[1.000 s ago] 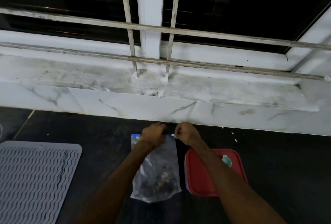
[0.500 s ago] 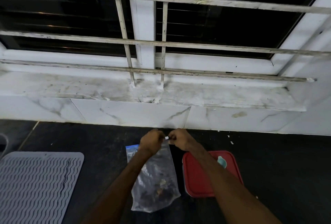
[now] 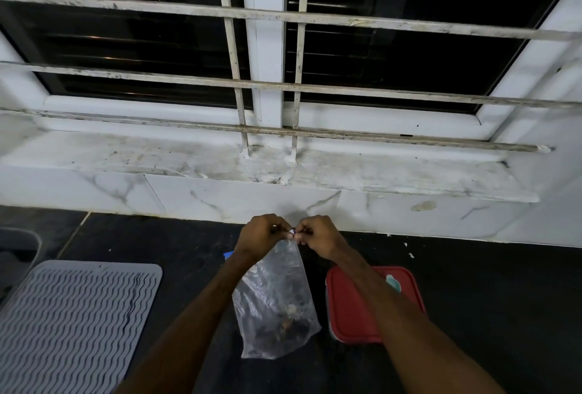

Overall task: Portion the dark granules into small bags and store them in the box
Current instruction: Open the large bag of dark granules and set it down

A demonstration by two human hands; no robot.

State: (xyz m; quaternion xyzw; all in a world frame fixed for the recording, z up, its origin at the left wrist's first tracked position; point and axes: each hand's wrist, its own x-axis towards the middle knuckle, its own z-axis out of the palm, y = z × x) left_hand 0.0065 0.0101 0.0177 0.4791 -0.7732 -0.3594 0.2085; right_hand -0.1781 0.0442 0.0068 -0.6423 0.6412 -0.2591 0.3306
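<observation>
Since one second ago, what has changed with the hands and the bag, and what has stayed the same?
The left hand and right hand drew closer together, both still pinching the bag by its top edge, which now looks narrower. The red-lidded box and grey mat stayed put.

Lower centre, the bag (image 3: 277, 286) is clear plastic, greyish against the black surface (image 3: 491, 299), with a blue strip (image 3: 227, 255) at its upper left edge. The granules (image 3: 283, 329) inside are dark brown to black, flecked with a few pale bits. To the right, the box (image 3: 346, 308) shows a red lid with a small teal tab (image 3: 393, 283). Lower left, the mat (image 3: 72, 315) is light grey, ribbed in waves. Above, the tiles (image 3: 220, 198) are white with grey veins, and the window bars (image 3: 315, 19) are off-white, smudged dark.
</observation>
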